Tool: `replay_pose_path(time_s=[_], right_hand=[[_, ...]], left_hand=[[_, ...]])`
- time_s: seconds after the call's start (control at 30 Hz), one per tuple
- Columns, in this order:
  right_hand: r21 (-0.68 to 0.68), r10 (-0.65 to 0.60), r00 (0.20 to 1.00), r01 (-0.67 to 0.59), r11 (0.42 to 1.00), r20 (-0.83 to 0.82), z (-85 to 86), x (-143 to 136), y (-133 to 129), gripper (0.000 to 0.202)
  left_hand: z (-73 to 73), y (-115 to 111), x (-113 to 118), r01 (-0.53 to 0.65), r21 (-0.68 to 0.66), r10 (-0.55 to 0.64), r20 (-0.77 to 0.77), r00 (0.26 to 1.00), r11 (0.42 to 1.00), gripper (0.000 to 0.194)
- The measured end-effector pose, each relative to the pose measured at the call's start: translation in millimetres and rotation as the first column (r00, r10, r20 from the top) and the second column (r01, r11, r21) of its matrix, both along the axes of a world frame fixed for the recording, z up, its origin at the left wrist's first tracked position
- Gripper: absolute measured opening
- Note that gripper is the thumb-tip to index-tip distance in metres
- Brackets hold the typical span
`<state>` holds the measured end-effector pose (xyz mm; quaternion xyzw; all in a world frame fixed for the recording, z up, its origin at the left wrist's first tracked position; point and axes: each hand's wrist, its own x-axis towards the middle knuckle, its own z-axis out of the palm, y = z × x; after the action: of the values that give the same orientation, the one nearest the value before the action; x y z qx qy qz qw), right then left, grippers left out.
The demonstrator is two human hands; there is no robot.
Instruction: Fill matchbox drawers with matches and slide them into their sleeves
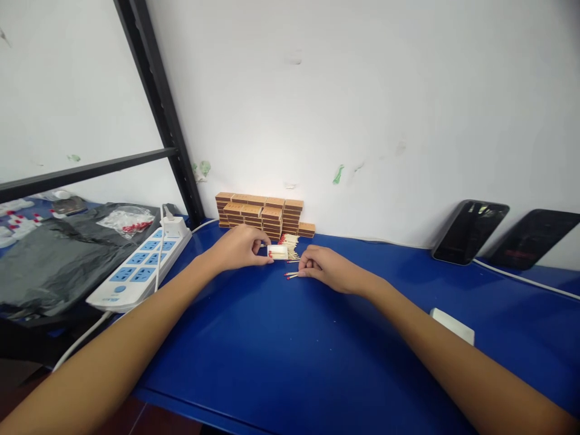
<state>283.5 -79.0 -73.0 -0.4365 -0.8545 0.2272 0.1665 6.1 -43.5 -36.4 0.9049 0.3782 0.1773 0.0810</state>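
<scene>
Pinching matches (292, 275) in right hand (325, 269), just to near right of open tray (281, 247).
Clamping tray's left end in left hand (239, 246); holding matches roughly crosswise, aiming them head-first leftward.

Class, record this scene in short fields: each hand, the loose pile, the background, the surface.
Left hand: holds white rectangular open matchbox tray, matches inside
Right hand: fingertips pinch thin red-tipped wooden matches
Loose pile: red-tipped wooden matches, beside the tray
Background: stacked brown rectangular matchboxes, before white wall
Surface: glossy blue tabletop
</scene>
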Motion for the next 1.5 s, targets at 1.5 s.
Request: replay_pose_path(time_s=[1.5], right_hand=[[0.210, -0.199, 0.980, 0.197, 0.958, -0.010, -21.1, 1.3, 7.1, 0.007]], left_hand=[[5.1, -4.9, 3.4, 0.017, -0.047, -0.015, 0.031, 0.999, 0.999, 0.034]])
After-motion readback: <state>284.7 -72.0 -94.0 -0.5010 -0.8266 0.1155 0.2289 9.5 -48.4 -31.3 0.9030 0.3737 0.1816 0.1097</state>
